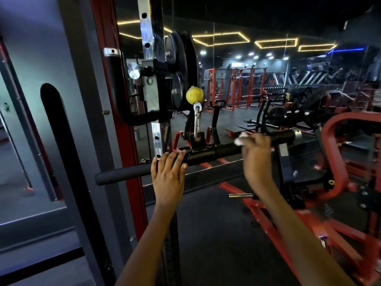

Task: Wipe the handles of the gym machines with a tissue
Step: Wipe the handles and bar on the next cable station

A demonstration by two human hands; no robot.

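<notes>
Black bar handle (216,150) hangs near-horizontal from a clip, right end higher. White crumpled tissue (240,139) lies against its right grip.

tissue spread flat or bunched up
Bunched up: the tissue shows as a small white wad poking from the right hand, held against the bar.
</notes>
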